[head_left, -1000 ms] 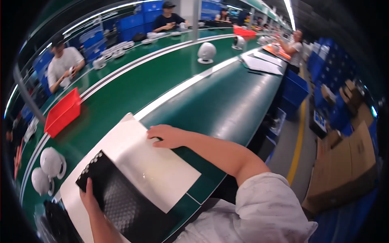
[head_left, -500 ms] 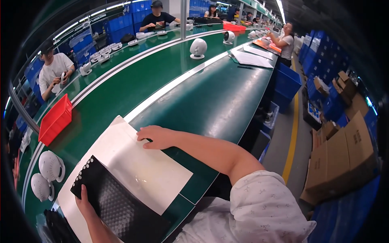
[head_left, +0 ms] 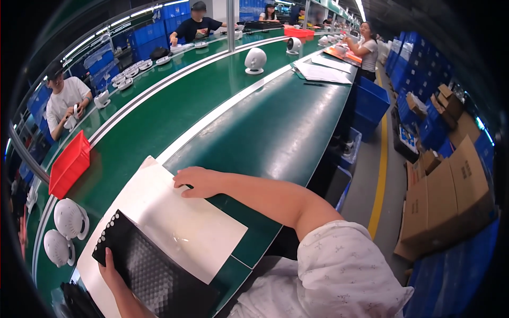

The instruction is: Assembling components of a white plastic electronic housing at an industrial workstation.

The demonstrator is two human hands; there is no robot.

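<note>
A large white sheet (head_left: 159, 193) lies slanted across the green worktop, with a shiny streak near its middle. Over its lower left part rests a black sheet (head_left: 148, 270) with a raised, quilted-looking pattern and a row of small whitish discs along its far left edge. My left hand (head_left: 112, 276) holds the black sheet by its left side, thumb on top; the other fingers are hidden. At the far right edge of the white sheet lies my right hand (head_left: 197, 182), open, its fingers spread over the surface with nothing visible in them.
Two white fan-like units (head_left: 70, 218) and a red bin (head_left: 70, 164) stand to the left on the green conveyor (head_left: 175, 111). Farther along is another white unit (head_left: 255, 61). Papers (head_left: 322, 73) lie at the far right. People sit opposite; blue crates (head_left: 369, 105) and cartons (head_left: 445, 196) flank the aisle.
The view has shifted slightly. Both hands stay in about the same place on the sheets. Across the line, a person in dark clothes has moved an arm out to the side.
</note>
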